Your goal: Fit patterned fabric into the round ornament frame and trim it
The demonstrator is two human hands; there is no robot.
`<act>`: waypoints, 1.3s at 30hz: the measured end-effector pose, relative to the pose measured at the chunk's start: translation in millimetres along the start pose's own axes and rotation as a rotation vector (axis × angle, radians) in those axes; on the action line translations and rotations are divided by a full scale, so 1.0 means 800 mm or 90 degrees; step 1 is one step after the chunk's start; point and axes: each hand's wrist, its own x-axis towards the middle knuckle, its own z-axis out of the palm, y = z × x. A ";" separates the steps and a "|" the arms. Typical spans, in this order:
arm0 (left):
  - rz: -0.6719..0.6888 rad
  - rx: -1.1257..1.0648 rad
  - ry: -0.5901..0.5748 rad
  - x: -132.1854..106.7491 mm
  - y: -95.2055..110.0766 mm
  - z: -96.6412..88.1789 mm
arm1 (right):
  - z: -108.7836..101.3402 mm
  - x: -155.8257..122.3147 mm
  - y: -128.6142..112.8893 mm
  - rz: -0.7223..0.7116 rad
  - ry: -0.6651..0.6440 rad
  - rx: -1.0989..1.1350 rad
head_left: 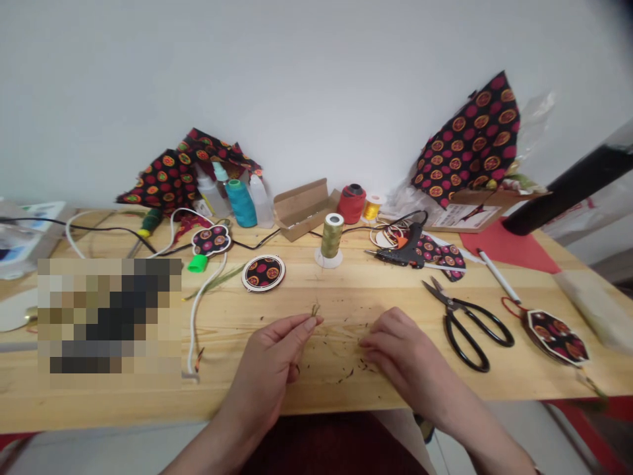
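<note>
My left hand (277,349) is closed in a pinch over the table, with short olive thread ends (315,309) sticking up from between thumb and forefinger. To its right, my right hand (395,349) has its fingers drawn together low over the wood; what they hold, if anything, is hidden. An olive thread spool (332,237) stands upright on a round base beyond both hands. Dark scraps (349,373) lie scattered on the table between them. Black-handled scissors (462,320) rest with blades apart, right of my right hand.
A round fabric-covered disc (264,273) lies left of the spool, an octagonal one (556,336) at far right. A black glue gun (403,251) lies behind the scissors. A cardboard box (306,210), teal spool (242,203) and red spool (351,204) line the wall. A white cord (198,310) runs at left.
</note>
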 end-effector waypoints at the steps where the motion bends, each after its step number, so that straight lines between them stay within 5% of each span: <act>1: 0.002 -0.001 -0.001 0.000 0.000 -0.001 | 0.006 0.002 -0.003 -0.003 -0.014 -0.010; 12: 0.008 0.003 -0.021 0.000 -0.003 0.001 | 0.032 0.005 0.009 -0.085 -0.016 -0.183; 22: 0.018 0.056 -0.090 -0.002 -0.008 0.002 | -0.009 0.020 -0.011 -0.026 -0.004 0.025; 39: 0.004 0.105 -0.164 -0.009 -0.009 0.008 | -0.008 0.038 -0.023 -0.044 0.060 0.073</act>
